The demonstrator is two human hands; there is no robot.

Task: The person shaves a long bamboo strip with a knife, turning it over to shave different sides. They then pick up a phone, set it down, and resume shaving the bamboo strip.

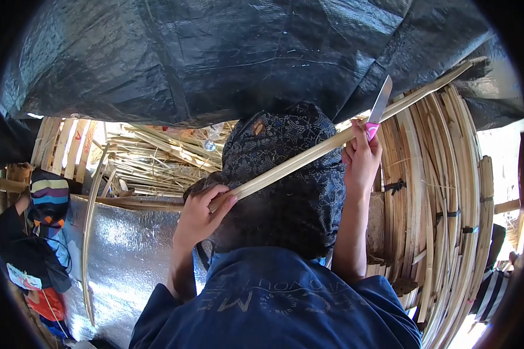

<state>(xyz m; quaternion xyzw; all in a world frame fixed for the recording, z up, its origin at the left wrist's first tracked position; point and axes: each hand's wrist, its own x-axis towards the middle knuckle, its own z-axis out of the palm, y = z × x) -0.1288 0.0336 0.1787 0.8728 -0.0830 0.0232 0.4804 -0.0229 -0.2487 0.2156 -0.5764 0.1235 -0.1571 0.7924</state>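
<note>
A long pale split-bamboo strip (291,166) slants up to the right in front of me, its far end over the stacked slats. My left hand (201,215) is closed around its lower end, thumb along the edge. My right hand (362,157) grips the pink handle of a knife (381,103), blade pointing up. The fingers of that hand are also right at the strip, near the knife. Dark patterned cloth (285,136) lies below the strip, between my forearms.
Bundled wooden slats (413,192) with dark ties fill the right side. Loose strips (157,151) are piled at the back left, above a shiny silver sheet (128,244). A black tarp (244,58) spans the top. Another person (35,244) is at the left edge, beside a thin curved strip (87,244).
</note>
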